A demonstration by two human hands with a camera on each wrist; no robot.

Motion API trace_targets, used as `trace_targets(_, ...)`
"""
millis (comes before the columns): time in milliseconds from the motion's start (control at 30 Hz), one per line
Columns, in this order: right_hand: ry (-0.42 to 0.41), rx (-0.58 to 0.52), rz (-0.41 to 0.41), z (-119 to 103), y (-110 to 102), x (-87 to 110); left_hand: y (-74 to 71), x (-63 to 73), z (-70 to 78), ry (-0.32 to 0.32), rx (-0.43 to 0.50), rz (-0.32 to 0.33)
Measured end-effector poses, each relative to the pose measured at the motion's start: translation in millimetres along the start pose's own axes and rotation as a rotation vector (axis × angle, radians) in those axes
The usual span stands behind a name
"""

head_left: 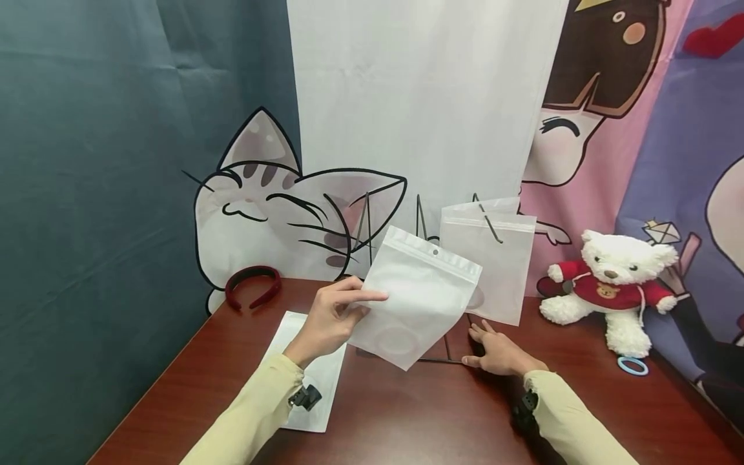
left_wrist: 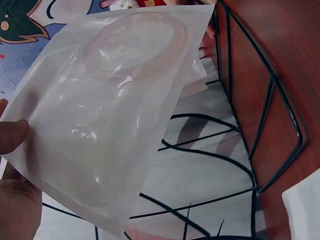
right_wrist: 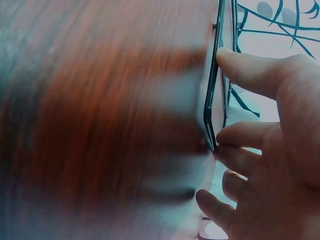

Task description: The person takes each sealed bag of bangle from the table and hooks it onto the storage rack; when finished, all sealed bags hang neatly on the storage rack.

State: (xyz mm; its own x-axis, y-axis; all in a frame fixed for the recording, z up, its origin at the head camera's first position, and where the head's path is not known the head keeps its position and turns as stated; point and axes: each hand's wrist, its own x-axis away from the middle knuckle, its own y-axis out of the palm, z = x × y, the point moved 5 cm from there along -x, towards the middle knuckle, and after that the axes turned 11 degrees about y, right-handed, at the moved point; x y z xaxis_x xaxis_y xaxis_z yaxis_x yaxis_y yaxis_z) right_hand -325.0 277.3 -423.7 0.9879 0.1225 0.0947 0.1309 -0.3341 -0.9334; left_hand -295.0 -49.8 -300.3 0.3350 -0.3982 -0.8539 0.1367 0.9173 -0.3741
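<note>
My left hand (head_left: 331, 316) pinches a white zip-top bag (head_left: 418, 294) by its left edge, thumb on one side and fingers on the other. The bag tilts in front of a black wire rack (head_left: 433, 360), its punched hang hole near the top. Through the film shows a pale ring (left_wrist: 135, 45) inside. A second zip-top bag (head_left: 494, 278) hangs on the rack's right hook. At the rack's front right corner my right hand (head_left: 500, 352) is spread low over the table, thumb and fingertips right at the base wire (right_wrist: 212, 95).
Another white bag (head_left: 316, 400) lies flat under my left forearm. A dark red headband (head_left: 252, 287) sits at the back left. To the right, a white teddy bear (head_left: 613, 278) in a red top sits by a light blue ring (head_left: 632, 366). Printed curtains hang behind the table (head_left: 395, 420).
</note>
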Motion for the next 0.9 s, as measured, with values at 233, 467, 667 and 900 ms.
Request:
trace_targets(233,0.002,0.01,-0.001,1.0,3.2,-1.2,1.6,5.4,-2.9,-0.023,-0.012,0.032)
trace_targets(467,-0.001,0.01,0.008,2.2,1.3,-1.3,2.6,6.7,-4.7,-0.052,-0.012,0.037)
trace_targets(667,-0.007,0.01,0.011,2.6,1.8,-1.8,3.0,5.6,-7.4,-0.057,0.004,0.051)
trace_targets(900,-0.004,0.001,0.001,2.5,1.2,-1.3,4.5,1.5,-17.1,-0.094,-0.014,0.057)
